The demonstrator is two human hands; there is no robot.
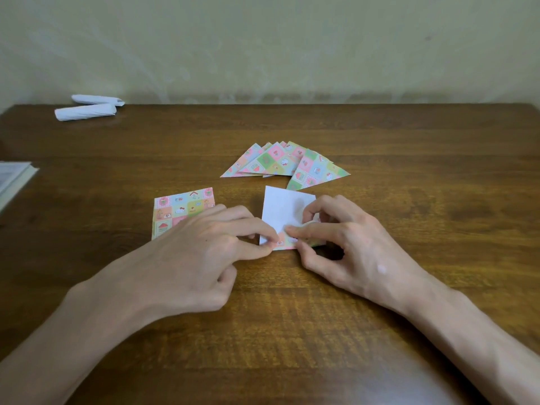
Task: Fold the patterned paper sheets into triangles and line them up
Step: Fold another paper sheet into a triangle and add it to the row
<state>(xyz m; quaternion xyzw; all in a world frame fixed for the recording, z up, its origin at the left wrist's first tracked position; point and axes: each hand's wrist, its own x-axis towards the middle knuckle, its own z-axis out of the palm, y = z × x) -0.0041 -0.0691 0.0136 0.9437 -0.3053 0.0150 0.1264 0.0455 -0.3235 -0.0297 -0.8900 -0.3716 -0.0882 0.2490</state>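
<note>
A square paper sheet lies white side up at the table's middle, its near corner turned over so the pattern shows. My left hand pinches that near left corner with thumb and forefinger. My right hand pinches the lifted near right part of the same sheet, forefinger pressing along the turned edge. To the left, a stack of flat patterned sheets is partly covered by my left hand. Behind the sheet, several folded patterned triangles overlap in a rough row.
Two white paper rolls lie at the back left of the wooden table. A book or pad juts in at the left edge. A pale wall rises behind the table.
</note>
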